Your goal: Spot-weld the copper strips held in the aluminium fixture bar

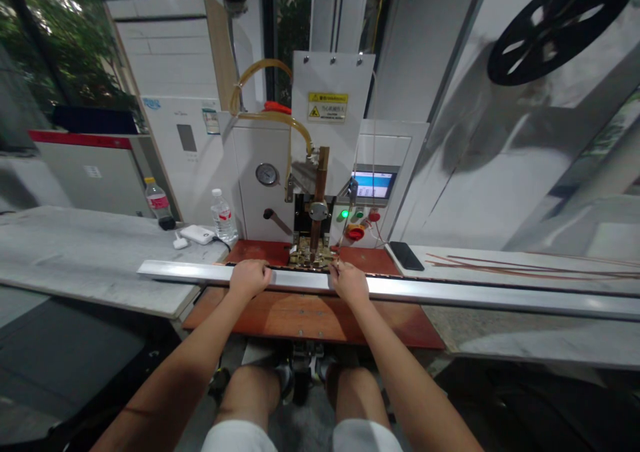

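A long silver metal strip (450, 293) lies across the wooden work plate (310, 319) in front of a white spot-welding machine (320, 172). My left hand (249, 279) is closed over the strip, left of the machine's copper electrode (318, 199). My right hand (349, 281) grips the strip on the right side, fingers pinched near the brass fixture (310, 257) under the electrode. The strip runs from the left bench far out to the right.
Two water bottles (223, 215) and a white charger (197, 234) sit on the left bench. A black phone (406, 255) and thin copper rods (525, 265) lie to the right. A touch screen (373, 185) and coloured buttons (356, 231) face me. My knees are below the plate.
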`<state>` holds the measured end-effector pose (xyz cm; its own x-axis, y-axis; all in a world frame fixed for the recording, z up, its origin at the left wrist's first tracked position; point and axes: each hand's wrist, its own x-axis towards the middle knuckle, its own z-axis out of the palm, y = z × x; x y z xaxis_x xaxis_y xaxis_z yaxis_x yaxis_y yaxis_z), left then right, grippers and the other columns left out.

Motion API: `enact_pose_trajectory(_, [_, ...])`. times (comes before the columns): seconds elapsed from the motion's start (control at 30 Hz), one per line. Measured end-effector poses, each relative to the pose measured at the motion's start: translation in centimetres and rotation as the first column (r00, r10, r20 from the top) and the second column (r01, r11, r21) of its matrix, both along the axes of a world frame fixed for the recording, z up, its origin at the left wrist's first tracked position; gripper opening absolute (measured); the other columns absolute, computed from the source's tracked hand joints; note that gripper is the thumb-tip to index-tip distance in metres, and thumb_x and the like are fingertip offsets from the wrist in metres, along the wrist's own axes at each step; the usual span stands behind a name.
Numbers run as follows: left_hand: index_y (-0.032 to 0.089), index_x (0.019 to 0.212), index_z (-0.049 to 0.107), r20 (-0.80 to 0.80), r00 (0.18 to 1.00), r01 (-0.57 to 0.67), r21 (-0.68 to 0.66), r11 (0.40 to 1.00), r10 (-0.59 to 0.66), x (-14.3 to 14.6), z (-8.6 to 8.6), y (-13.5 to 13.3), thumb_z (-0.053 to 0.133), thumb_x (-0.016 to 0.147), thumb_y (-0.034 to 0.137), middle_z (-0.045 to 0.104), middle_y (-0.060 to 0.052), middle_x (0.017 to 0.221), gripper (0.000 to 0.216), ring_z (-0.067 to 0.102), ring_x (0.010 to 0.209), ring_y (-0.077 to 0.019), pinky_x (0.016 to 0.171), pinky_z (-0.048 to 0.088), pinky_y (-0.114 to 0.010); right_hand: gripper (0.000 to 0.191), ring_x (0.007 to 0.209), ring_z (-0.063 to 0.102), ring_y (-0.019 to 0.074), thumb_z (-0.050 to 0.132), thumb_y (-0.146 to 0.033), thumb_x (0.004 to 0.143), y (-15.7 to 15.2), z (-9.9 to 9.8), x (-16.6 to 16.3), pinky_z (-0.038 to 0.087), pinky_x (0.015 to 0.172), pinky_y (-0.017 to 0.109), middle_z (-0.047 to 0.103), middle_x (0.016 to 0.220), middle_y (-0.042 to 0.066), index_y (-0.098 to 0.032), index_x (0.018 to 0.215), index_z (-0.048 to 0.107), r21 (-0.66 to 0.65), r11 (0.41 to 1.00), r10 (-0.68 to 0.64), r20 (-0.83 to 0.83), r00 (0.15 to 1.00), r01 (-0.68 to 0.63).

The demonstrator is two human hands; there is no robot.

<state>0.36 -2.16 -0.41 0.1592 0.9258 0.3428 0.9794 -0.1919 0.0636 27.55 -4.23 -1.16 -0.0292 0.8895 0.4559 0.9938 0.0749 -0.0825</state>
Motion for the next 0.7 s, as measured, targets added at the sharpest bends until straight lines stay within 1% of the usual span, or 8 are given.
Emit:
enact_pose_trajectory(0.3, [0.02, 0.088, 0.071, -0.032, 0.999, 0.01, 0.013, 1.0, -0.009, 0.07, 0.17, 0.15, 0.036, 0.081, 0.034, 0.071, -0.009, 0.087, 0.038, 0.064, 0.083, -0.0226, 0.075, 0.043, -0.031, 0.035, 0.071, 0.061, 0.0142, 0.036, -0.04, 0.093, 0.31, -0.45, 0.29, 0.034, 0.063, 0.023, 0.068, 0.083, 0.006, -0.022, 0.094, 0.066, 0.045, 0.999, 0.006, -0.004, 1.0, -0.006])
enact_pose_trajectory(0.7, [0.019, 0.087, 0.071, -0.01, 1.0, -0.004, 0.002, 1.0, 0.004, 0.23, -0.12, 0.31, 0.035, 0.081, 0.034, 0.071, -0.01, 0.088, 0.039, 0.063, 0.085, -0.0218, 0.077, 0.043, -0.031, 0.036, 0.07, 0.061, 0.0139, 0.036, -0.041, 0.093, 0.31, -0.41, 0.51, 0.033, 0.061, 0.023, 0.067, 0.081, 0.005, -0.022, 0.096, 0.067, 0.049, 0.999, 0.005, 0.011, 1.0, -0.006])
